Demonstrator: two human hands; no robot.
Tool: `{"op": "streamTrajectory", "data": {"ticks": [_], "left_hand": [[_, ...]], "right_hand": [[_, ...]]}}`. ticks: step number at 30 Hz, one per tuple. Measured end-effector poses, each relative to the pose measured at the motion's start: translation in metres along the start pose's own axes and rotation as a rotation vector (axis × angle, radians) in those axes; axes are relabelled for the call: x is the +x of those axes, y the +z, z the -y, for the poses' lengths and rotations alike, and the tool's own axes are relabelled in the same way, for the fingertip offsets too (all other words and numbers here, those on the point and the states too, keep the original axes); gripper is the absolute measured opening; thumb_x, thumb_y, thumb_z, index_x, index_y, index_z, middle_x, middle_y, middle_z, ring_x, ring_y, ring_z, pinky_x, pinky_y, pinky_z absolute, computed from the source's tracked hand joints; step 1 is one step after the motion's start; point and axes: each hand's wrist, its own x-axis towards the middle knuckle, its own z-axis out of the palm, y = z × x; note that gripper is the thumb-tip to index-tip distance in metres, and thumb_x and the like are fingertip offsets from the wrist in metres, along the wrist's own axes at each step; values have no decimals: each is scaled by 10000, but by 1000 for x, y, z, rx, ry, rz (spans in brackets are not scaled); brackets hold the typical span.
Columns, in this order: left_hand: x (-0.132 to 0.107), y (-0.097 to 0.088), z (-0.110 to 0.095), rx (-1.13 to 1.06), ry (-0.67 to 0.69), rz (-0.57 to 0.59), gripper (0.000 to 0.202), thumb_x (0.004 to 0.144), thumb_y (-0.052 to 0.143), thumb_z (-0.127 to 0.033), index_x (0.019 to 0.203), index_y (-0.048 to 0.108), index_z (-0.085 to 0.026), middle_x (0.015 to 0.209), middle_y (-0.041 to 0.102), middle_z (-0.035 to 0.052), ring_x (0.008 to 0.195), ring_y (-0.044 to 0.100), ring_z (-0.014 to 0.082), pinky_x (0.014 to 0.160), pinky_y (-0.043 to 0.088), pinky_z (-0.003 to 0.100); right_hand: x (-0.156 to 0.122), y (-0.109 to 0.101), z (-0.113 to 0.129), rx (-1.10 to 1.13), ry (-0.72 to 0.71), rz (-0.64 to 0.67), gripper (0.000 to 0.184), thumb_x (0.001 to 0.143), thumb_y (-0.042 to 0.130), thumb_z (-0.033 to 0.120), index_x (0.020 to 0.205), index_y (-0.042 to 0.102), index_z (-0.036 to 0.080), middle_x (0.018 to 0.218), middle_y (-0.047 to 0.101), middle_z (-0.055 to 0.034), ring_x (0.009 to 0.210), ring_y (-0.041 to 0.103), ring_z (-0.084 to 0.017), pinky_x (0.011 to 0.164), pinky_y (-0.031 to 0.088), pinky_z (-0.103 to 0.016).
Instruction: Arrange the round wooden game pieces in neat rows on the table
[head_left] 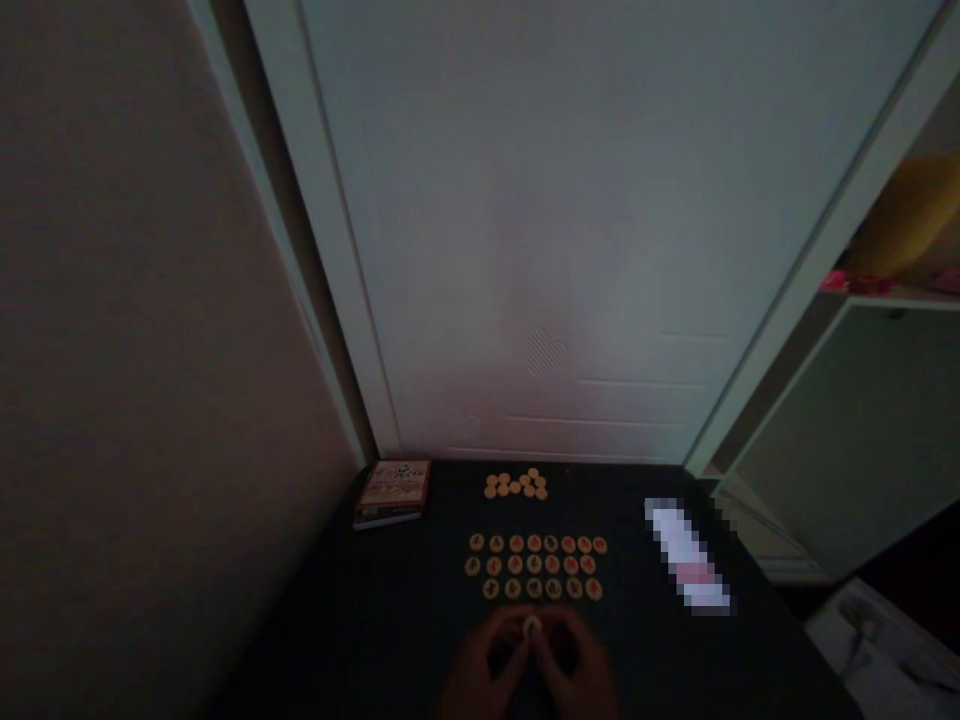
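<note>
Pinched narrow, the grip of the left hand point(476, 660) meets that of the right hand point(589, 660) on one small Chinese chess piece point(532, 627), set between the thumbs and fingers of both at the near middle of the black bench point(375, 610). Its pale face shows in part, though any mark on it is too dim to read, and whether it touches the benchtop cannot be told. By the look of it, the step in hand is the close handling of this single piece with both hands; the next move seems to call for a light, steady pinch and low care with the knuckles, since the front row point(534, 589) of six marked pieces lies just beyond the fingers and could be nudged. Behind that runs a middle row point(533, 565) of seven, then a back row point(534, 543) of eight, all lying flat, with red or dark characters too small to make out. Well apart to the right, a long pale item point(686, 550) lies aslant, too blurred into squares to name. Farther off sits a loose cluster of plain discs point(503, 490), no marks visible on their tops, with a printed box point(394, 485) to their left near the bench's far corner. Beyond the bench rises a white panel point(600, 250) bearing a heart relief point(546, 352).
</note>
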Motion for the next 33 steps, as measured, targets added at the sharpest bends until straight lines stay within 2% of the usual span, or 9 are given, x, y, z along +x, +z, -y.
{"op": "streamTrajectory", "data": {"ticks": [4,7,14,20,24,33], "left_hand": [[-1,-2,-6,41,-2,17,343,883,640,-463,1143,714,-251,1021,784,62,954,711,240,884,535,299],[-2,-2,-8,47,-35,23,370,875,637,-488,1145,718,-248,1032,784,65,957,708,243,884,536,299],[-1,0,-7,55,-28,7,328,886,637,-450,1131,723,-249,1018,791,49,917,707,226,845,538,281],[-1,-5,-12,-1,-53,-33,336,875,640,-447,1129,723,-244,1076,779,61,990,704,240,899,538,303],[-1,-7,-10,-92,-38,-14,332,869,656,-446,1127,719,-247,1117,770,60,1023,703,240,926,536,303],[5,-1,2,-171,-38,-48,253,895,642,-438,972,708,-207,916,792,43,855,735,217,765,562,260]], "right_hand": [[1,0,-4,-18,22,-22,332,847,663,532,817,733,209,719,764,-33,663,713,-191,606,532,-206],[1,0,-6,-10,29,-18,345,846,659,537,806,731,202,734,765,-39,679,713,-194,635,537,-212],[0,-2,-2,12,17,11,319,890,612,499,859,721,201,764,762,-53,743,727,-215,707,562,-242],[0,-1,2,53,-26,20,292,882,635,476,947,730,208,847,777,-69,791,740,-224,733,578,-256],[-1,-1,1,54,-48,44,282,891,634,457,987,732,211,865,782,-66,797,741,-214,720,578,-239],[-2,-1,-1,-33,-98,98,253,911,620,437,988,742,229,875,775,-47,790,727,-190,730,561,-222]]}}
